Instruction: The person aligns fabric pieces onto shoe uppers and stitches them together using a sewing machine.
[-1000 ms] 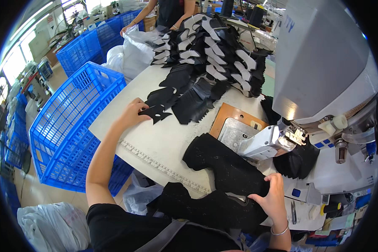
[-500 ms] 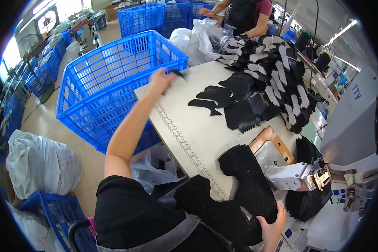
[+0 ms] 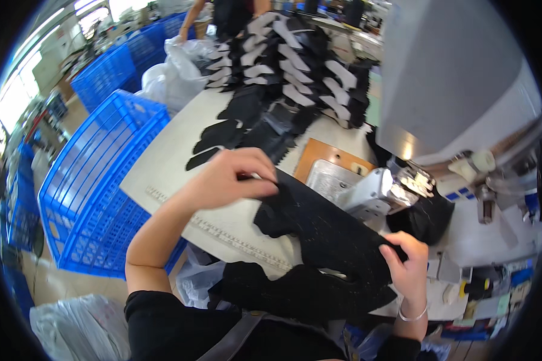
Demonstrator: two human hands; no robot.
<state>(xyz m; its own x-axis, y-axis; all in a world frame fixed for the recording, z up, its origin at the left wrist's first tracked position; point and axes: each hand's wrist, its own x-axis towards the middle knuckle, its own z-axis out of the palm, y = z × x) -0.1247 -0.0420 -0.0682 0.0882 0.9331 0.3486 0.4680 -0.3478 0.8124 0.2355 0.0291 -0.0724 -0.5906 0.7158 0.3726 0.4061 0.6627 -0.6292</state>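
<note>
A large black fuzzy fabric piece [image 3: 328,231] is spread across the near edge of the pale worktable [image 3: 162,162], its long axis running from the upper left, beside the sewing machine's metal plate [image 3: 331,177], down toward the lower right at the person's lap. Its upper end is pinned under the left hand [image 3: 235,175], whose fingers are curled together and pressed on the cloth. Its lower right edge is pinched by the right hand [image 3: 406,268], thumb and fingers closed on the fabric; a thin bracelet [image 3: 412,316] is worn at that wrist. More black cloth [image 3: 295,292] is bunched below, over the table edge.

A printed measuring strip [image 3: 223,231] is fixed along the table's near edge. Behind the plate an orange-brown board [image 3: 319,153] is laid flat. The grey body of the sewing machine [image 3: 445,78] rises at the right, with a small lamp lit underneath. Small blue rectangular labels [image 3: 461,194] are stuck to its base, and what seem to be coloured packets [image 3: 488,304] are seen at the lower right, too blurred to be told apart.

Farther back, black cut pieces [image 3: 223,135] are laid in a row, and stacks of black-and-white shaped pieces [image 3: 295,57] are piled behind them. A white plastic bag [image 3: 174,75] is set beside blue plastic crates [image 3: 102,174] at the left. Another person [image 3: 223,15] is partly seen at the far end.
</note>
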